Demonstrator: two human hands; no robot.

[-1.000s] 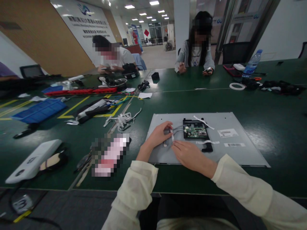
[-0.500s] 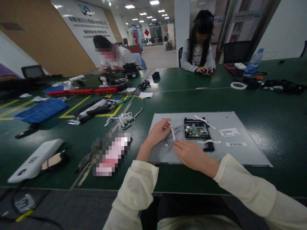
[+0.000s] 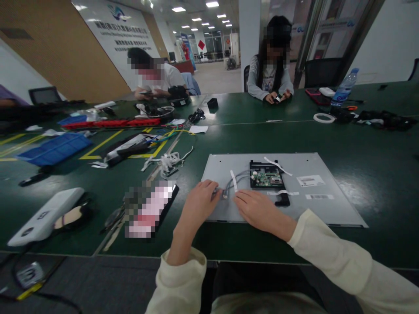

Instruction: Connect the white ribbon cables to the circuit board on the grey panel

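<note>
A flat grey metal panel (image 3: 262, 213) lies on the table before me. On it sits a green circuit board (image 3: 266, 178) in a black frame, with a grey cable (image 3: 242, 174) curving out to the left. A white tape strip (image 3: 233, 179) crosses this cable. My left hand (image 3: 198, 201) is closed at the panel's left side, its thumb and fingers around the cable's grey end. My right hand (image 3: 257, 209) rests low over the panel, fingertips together on the tape strip's lower end. Other white strips lie over the frame's top and bottom.
Left of the panel are a pixelated phone (image 3: 152, 209), crumpled white strips (image 3: 168, 163), a white device (image 3: 46, 218) and a blue basket (image 3: 54, 148). Two people sit across the table. A water bottle (image 3: 345, 89) and a tape roll (image 3: 324, 118) stand at the far right.
My left hand has left the tape strip's upper end and come down and left to the cable end. My right hand stays at the strip's lower end.
</note>
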